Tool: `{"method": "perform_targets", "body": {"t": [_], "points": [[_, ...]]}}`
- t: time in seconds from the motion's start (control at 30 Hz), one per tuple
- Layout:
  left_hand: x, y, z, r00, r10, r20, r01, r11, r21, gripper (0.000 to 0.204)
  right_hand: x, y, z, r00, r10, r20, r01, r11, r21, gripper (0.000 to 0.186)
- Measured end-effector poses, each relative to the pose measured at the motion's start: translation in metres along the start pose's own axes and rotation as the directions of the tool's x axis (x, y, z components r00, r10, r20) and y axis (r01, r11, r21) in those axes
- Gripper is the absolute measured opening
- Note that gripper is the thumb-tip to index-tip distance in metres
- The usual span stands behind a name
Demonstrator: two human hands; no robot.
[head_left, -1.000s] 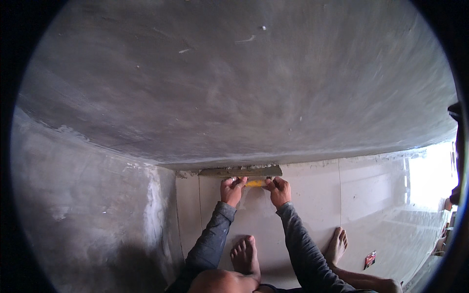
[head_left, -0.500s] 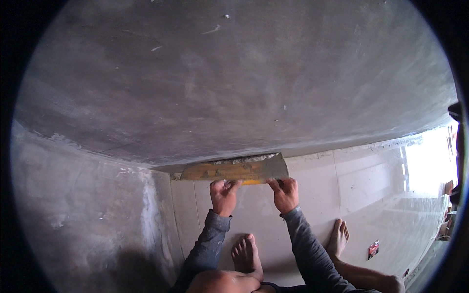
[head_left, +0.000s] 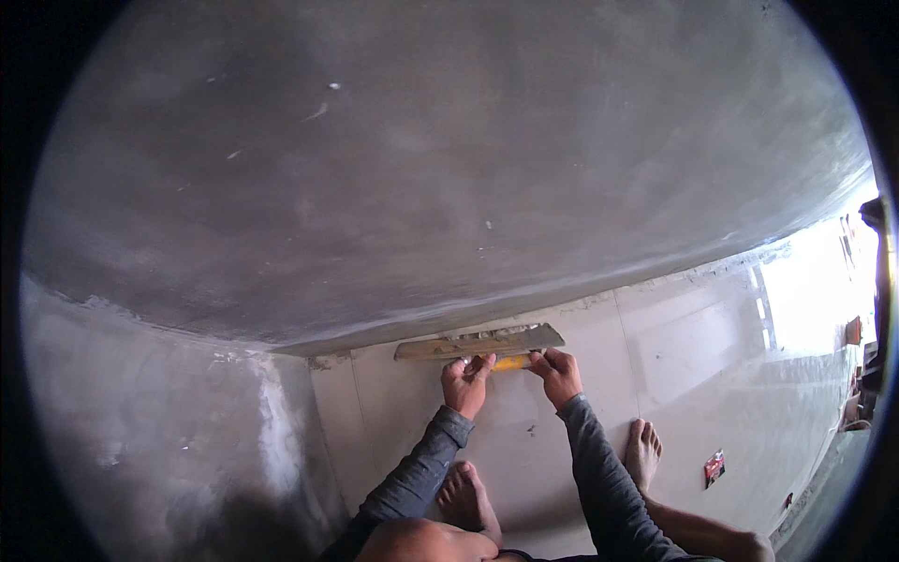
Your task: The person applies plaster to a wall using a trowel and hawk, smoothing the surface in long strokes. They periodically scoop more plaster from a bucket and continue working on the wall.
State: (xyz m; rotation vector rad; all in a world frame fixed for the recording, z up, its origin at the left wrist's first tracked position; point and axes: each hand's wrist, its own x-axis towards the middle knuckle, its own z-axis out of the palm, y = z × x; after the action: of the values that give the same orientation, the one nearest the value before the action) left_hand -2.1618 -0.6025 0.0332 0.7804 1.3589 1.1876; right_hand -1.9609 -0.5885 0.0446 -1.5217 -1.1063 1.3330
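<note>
A long plastering trowel [head_left: 479,345] lies crosswise near the foot of the large grey wall [head_left: 421,187]. Grey, wet-looking plaster is smeared on its wide blade, and some is heaped along the far edge. My left hand [head_left: 465,386] grips the near side of the trowel, left of the yellow handle [head_left: 511,362]. At the handle's right end, my right hand [head_left: 559,377] is closed on the same tool. The blade is tilted and seen nearly edge-on; whether it touches the wall I cannot tell.
A second grey wall [head_left: 140,403] meets the large one in a corner at left. Pale floor tiles [head_left: 599,347] run beneath my bare feet. A small red packet [head_left: 714,468] lies on the floor at right, with bright light beyond.
Both hands and the trowel have shifted to the right and come slightly away from the wall. Its blade has tipped, showing less of its face. My view has shifted too.
</note>
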Motion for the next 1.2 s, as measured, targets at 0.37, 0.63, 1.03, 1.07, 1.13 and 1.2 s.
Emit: {"method": "perform_targets", "body": {"t": [0.37,0.63,1.03,1.07,1.13,1.2], "points": [[0.030,0.003,0.017,0.991,-0.115,-0.062,0.107,0.987,-0.120,0.016,0.034,-0.035,-0.006,0.994,0.072,0.088,-0.060,0.989,-0.132,0.029],[-0.007,0.020,0.012,0.986,0.163,-0.026,-0.164,0.985,-0.046,0.012,-0.003,-0.040,-0.015,0.988,-0.152,-0.016,0.149,0.983,-0.108,0.034],[0.031,-0.015,0.017,0.998,-0.048,-0.038,0.049,0.999,0.007,0.016,0.030,-0.019,-0.012,0.994,0.082,0.077,-0.080,0.997,-0.022,0.028],[0.032,-0.011,0.018,0.997,-0.078,-0.011,0.078,0.997,0.020,0.015,0.032,-0.022,-0.012,0.993,0.074,0.087,-0.072,0.997,-0.023,0.029],[0.034,-0.002,0.021,0.993,-0.118,-0.016,0.116,0.991,-0.073,0.016,0.035,-0.029,-0.012,0.993,0.063,0.105,-0.060,0.998,-0.028,0.030],[0.032,0.010,0.024,0.992,-0.126,-0.017,0.123,0.986,-0.110,0.017,0.034,-0.037,-0.012,0.994,0.049,0.093,-0.050,0.999,0.013,0.030]]}}
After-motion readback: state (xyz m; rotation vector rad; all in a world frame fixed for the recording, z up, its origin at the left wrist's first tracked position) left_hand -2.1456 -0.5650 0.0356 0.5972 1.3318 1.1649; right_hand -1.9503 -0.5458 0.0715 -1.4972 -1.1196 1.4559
